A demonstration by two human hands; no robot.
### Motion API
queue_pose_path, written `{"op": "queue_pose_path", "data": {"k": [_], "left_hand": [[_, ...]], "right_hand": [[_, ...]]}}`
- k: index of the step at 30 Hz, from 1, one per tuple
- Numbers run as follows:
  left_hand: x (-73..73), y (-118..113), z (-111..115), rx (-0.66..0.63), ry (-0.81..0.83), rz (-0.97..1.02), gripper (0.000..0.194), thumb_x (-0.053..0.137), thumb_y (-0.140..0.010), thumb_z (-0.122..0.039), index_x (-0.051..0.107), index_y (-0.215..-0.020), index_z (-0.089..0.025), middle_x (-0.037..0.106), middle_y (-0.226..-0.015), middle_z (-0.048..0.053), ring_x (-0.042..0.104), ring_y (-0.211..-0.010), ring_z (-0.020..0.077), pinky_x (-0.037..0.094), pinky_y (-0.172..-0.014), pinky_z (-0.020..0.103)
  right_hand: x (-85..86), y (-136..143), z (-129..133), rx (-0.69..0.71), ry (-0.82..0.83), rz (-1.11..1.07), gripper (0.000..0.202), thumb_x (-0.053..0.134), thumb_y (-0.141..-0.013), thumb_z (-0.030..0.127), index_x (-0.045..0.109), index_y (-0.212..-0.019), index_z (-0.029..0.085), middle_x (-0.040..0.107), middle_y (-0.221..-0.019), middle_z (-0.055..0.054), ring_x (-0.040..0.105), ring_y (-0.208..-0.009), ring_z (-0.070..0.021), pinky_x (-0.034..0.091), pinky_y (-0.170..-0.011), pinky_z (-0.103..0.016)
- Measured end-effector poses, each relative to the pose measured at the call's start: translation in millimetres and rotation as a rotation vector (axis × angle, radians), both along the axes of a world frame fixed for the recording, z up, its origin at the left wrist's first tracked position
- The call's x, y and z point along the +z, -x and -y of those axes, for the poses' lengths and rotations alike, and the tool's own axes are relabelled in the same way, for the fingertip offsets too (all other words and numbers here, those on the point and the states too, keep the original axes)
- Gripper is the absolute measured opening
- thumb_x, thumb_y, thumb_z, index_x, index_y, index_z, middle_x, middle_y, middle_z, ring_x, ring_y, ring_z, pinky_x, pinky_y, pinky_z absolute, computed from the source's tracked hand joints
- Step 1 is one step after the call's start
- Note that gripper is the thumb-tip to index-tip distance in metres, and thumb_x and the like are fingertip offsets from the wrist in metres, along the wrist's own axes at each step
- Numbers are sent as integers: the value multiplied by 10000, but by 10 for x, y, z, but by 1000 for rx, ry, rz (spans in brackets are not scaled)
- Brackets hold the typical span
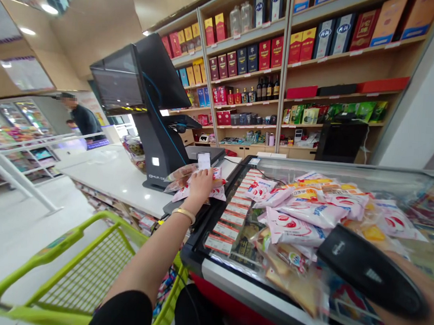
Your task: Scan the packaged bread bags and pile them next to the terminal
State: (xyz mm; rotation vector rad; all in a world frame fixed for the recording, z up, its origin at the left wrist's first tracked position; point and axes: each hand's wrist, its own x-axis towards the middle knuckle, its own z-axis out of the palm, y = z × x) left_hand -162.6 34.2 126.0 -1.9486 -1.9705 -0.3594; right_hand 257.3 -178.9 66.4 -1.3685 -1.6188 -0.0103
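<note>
My left hand (pixel 201 183), with a gold bangle at the wrist, reaches onto white-and-red packets (pixel 219 191) beside the black register. Its fingers are bent over the packets; a small white paper slip (pixel 204 161) stands just beyond them. At the right edge, my right hand (pixel 411 300) is wrapped round a black handheld scanner (pixel 371 272), partly hidden under it and blurred. The scanner hangs over a glass-topped case on which a heap of white-and-red packets (pixel 302 213) lies. Clear bags of bread (pixel 291 276) rest nearer the front.
A black register with screens (pixel 161 104) stands on the white counter (pixel 116 170). A green shopping cart (pixel 79 267) is at the lower left. Rows of price labels (pixel 230 218) line the case's left side. Shelves of boxes are behind. A person (pixel 86 118) is at the far left.
</note>
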Motion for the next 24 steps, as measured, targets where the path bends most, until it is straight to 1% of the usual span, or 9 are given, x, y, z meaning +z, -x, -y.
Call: {"op": "queue_pose_path", "data": {"k": [4,7,10,14,17,19,21,23,24], "left_hand": [[-102,-26,-47,41,23,20,484,467,-1020,-225,540,-1490,-134,641,-1428,258,577,-1375,392,406,-1171,561],[-151,-10,-26,55,48,18,599,542,-961,-243,482,-1548,-144,567,-1539,245,496,-1459,397,330,-1223,606],[-162,6,22,43,72,-17,706,582,-923,-307,438,-1594,-142,462,-1645,235,374,-1554,406,250,-1266,629],[-159,-13,77,12,77,-19,805,616,-895,-318,375,-1640,-133,311,-1728,243,224,-1626,430,169,-1290,656],[-197,-128,105,-84,-23,49,766,611,-902,-292,402,-1625,-151,316,-1731,228,201,-1637,411,125,-1301,665],[-256,-282,112,-208,-104,143,673,578,-936,-283,457,-1584,-151,392,-1699,208,270,-1623,366,150,-1319,612],[-339,-493,93,-326,-79,270,608,555,-968,-277,484,-1559,-153,464,-1657,180,373,-1582,296,245,-1319,492],[-429,-732,34,-335,54,390,611,566,-982,-278,464,-1573,-163,490,-1643,157,446,-1537,234,337,-1275,368],[-471,-850,-13,-294,126,431,624,578,-984,-285,451,-1583,-159,494,-1639,163,470,-1521,227,367,-1248,336]], "right_hand": [[-21,88,64,-33,18,-69,215,676,-837,361,712,-1049,377,782,-977,-64,770,-950,-343,624,-883,-479],[-26,79,65,-47,30,-64,216,669,-842,348,692,-1055,367,783,-1004,-62,769,-969,-332,612,-888,-465],[-15,5,22,-56,-17,-17,215,661,-867,359,666,-1082,377,787,-1050,-50,770,-991,-323,606,-893,-457],[12,-144,-52,45,-48,153,259,720,-824,319,687,-1073,382,798,-979,-23,782,-847,-285,634,-760,-383],[20,-157,-48,35,-20,130,245,707,-819,323,712,-1058,377,796,-929,-33,771,-767,-290,644,-745,-402],[24,-91,-14,-3,-28,47,233,666,-841,341,715,-1067,373,790,-931,-46,775,-810,-316,649,-806,-445],[32,1,28,-16,-34,-16,228,631,-871,334,711,-1079,384,785,-965,-39,780,-886,-320,644,-855,-451],[41,74,64,-21,-37,-46,230,607,-894,301,700,-1084,392,780,-1004,-21,779,-936,-301,636,-863,-423],[42,91,77,-18,-42,-45,233,599,-896,288,694,-1085,386,777,-1012,-15,778,-939,-293,634,-848,-411]]}}
